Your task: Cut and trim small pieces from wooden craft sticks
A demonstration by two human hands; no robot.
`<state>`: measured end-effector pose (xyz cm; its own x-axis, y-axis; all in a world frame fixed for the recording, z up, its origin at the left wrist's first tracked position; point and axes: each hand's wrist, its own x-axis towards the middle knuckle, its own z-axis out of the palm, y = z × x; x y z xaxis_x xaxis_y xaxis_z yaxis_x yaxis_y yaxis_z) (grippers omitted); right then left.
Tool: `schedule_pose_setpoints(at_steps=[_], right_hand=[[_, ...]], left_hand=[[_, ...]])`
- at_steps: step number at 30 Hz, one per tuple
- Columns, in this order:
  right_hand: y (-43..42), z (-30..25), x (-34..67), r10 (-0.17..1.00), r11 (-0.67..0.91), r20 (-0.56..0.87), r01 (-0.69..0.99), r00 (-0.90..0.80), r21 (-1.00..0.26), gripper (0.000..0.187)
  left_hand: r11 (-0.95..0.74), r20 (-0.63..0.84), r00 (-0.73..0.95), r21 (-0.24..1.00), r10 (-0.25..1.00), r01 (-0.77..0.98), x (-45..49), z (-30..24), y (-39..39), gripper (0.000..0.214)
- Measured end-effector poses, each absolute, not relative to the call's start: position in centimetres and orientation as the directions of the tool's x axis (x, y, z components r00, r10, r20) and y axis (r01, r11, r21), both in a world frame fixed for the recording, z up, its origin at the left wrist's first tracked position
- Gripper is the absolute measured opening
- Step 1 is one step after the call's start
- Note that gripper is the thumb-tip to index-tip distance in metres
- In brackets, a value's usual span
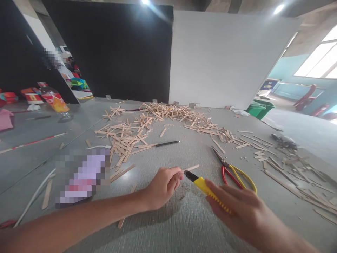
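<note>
My left hand (164,184) pinches one end of a thin wooden craft stick (192,168), whose other end points out to the right. In my right hand (237,205) is a yellow box cutter (204,185), its black tip up against the stick close to my left fingertips. Whether the blade is cutting into the wood is too small to tell. Just beyond my right hand lies a pair of scissors (225,164) with one red and one yellow handle, blades pointing away. A black pen (167,143) rests on the table ahead of my left hand.
Loose craft sticks (123,142) spread in heaps across the grey table (158,228), with cut strips (286,175) on the right. A drink bottle (54,98) stands far left. Black (113,52) and white boards (218,56) rise behind. A white cable (34,198) runs along the left.
</note>
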<state>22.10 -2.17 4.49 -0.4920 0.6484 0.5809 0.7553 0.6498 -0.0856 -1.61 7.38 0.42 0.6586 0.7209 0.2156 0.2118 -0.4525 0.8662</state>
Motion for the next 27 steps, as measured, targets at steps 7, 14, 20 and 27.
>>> schedule_pose_setpoints(at_steps=[7, 14, 20, 27], right_hand=[[-2.1, 4.4, 21.3, 0.639, 0.613, 0.627, 0.787, -0.445, -0.066, 0.030], [-1.2, 4.2, 22.6, 0.653, 0.671, 0.580, 0.727, -0.487, -0.144, 0.026], [-2.1, 4.2, 22.0, 0.672, 0.648, 0.562, 0.750, -0.482, -0.133, 0.027], [-0.3, 4.2, 25.5, 0.733, 0.651, 0.430, 0.727, -0.527, -0.219, 0.031]], left_hand=[[-0.455, 0.231, 0.621, 0.861, 0.749, 0.229, -1.3, 0.5, 7.3, 0.043], [-0.456, 0.217, 0.629, 0.855, 0.747, 0.246, -1.5, 0.6, 7.2, 0.042], [-0.461, 0.211, 0.644, 0.852, 0.735, 0.247, -1.7, 0.2, 7.2, 0.041], [-0.463, 0.213, 0.645, 0.852, 0.734, 0.245, -1.5, 0.1, 7.2, 0.038]])
